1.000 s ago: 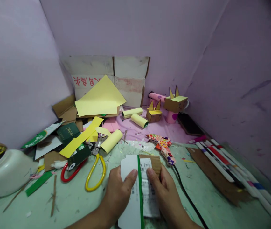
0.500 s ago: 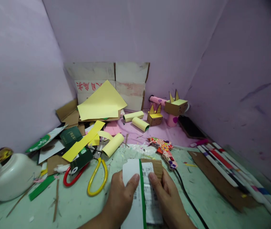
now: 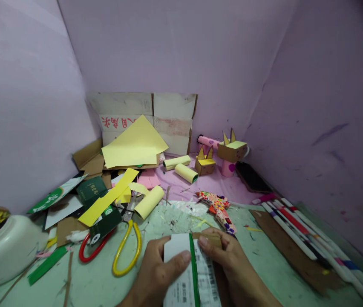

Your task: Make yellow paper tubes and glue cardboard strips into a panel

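Card [image 3: 177, 245], smooth white, green-edged | left hand [image 3: 157, 268]: grip clamped on it | right hand [image 3: 235, 264]: grip pinching labelled brown cardboard [image 3: 216, 241]

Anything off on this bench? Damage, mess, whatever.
Some untidiness: small scraps litter the green tabletop near the patterned glue gun. At right, the brown cardboard strip has a ragged near end, and the right wall carries dark scuffs. The barcode label by the right hand looks crinkled.
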Demonstrator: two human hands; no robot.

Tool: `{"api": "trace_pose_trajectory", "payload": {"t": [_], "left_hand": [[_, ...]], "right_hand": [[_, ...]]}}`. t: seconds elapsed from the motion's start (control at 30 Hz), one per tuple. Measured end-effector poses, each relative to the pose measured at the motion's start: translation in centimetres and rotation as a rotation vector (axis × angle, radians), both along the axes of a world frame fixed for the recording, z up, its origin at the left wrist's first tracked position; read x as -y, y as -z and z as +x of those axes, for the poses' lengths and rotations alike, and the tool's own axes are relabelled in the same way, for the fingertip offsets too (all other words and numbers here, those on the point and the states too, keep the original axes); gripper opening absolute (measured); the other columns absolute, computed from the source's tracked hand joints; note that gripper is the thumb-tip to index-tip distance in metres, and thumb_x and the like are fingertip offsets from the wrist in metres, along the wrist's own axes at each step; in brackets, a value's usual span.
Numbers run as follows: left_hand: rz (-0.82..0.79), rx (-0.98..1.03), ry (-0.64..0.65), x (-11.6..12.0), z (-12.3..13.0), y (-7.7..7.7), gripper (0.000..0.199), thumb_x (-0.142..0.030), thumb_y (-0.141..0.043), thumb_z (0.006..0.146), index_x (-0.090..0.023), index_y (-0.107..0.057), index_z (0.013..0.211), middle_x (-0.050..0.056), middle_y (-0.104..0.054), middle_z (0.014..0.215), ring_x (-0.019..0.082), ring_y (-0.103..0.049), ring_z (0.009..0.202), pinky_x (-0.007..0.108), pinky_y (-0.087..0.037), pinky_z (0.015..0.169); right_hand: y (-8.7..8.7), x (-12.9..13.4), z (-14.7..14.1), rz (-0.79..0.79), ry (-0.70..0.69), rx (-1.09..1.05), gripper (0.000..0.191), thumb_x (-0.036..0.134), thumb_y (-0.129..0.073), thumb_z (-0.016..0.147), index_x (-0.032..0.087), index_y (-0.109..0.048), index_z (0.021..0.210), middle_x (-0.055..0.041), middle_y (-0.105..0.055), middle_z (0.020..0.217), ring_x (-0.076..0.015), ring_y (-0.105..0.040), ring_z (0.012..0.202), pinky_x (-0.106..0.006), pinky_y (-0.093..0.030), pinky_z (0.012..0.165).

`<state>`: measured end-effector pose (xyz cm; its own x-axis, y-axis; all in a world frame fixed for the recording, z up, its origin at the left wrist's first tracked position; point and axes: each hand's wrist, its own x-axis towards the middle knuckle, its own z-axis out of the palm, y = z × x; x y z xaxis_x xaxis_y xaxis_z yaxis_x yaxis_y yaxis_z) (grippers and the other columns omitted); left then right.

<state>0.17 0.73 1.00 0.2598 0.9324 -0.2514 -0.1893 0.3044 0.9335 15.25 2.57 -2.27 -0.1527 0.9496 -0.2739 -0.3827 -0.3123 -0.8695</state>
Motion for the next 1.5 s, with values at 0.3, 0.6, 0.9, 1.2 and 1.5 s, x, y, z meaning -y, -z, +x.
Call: {"api": "trace_pose_trajectory", "payload": {"t": [0.3, 0.6, 0.9, 1.2, 1.5], "left_hand": [[0.082, -0.229, -0.148, -0.7, -0.1, 0.9, 0.034, -0.046, -0.066, 0.064, -0.015, -0.051, 0.058, -0.003, -0.048, 0.05, 0.009, -0.042, 0.046, 0.02, -0.031, 0.043], [0.125, -0.332, -0.164, -1.1, 0.2, 0.2, 0.034, -0.047, -0.064, 0.059, -0.015, -0.051, 0.053, -0.002, -0.045, 0.048, 0.011, -0.039, 0.047, 0.022, -0.031, 0.043], [-0.074, 0.085, -0.08, -1.0, -0.1, 0.9, 0.036, -0.043, -0.073, 0.061, -0.013, -0.059, 0.077, 0.001, -0.059, 0.059, 0.015, -0.054, 0.053, 0.025, -0.042, 0.052], [-0.074, 0.08, -0.205, -1.3, 0.0, 0.7, 0.047, -0.046, -0.074, 0.06, -0.01, -0.063, 0.088, 0.007, -0.068, 0.07, 0.017, -0.059, 0.054, 0.027, -0.046, 0.049], [0.013, -0.138, -0.16, -1.0, 0.3, 0.9, 0.043, -0.043, -0.067, 0.068, -0.009, -0.065, 0.092, 0.006, -0.068, 0.066, 0.018, -0.059, 0.052, 0.026, -0.046, 0.047]], "right_hand": [[0.2, 0.7, -1.0, 0.028, 0.022, 0.09, 0.04, 0.045, -0.076, 0.06, 0.017, -0.049, 0.064, 0.0056, -0.046, 0.052, -0.0076, -0.039, 0.047, -0.02, -0.031, 0.045], [1.0, 0.6, -1.3, 0.06, 0.053, 0.173, 0.039, 0.048, -0.073, 0.063, 0.017, -0.047, 0.065, 0.005, -0.048, 0.053, -0.0089, -0.042, 0.048, -0.021, -0.034, 0.047], [-0.6, 0.1, -0.6, 0.039, 0.092, 0.129, 0.034, 0.04, -0.076, 0.062, 0.015, -0.054, 0.069, 0.003, -0.056, 0.054, -0.0099, -0.049, 0.047, -0.021, -0.038, 0.046], [-0.9, 0.2, -0.9, -0.013, 0.034, -0.017, 0.042, 0.041, -0.075, 0.065, 0.012, -0.064, 0.094, -0.01, -0.072, 0.081, -0.0244, -0.067, 0.071, -0.035, -0.051, 0.066], [1.0, 0.3, -1.1, 0.068, 0.087, 0.184, 0.048, 0.047, -0.068, 0.07, 0.011, -0.063, 0.101, -0.0123, -0.072, 0.087, -0.0271, -0.066, 0.079, -0.038, -0.051, 0.069]]}}
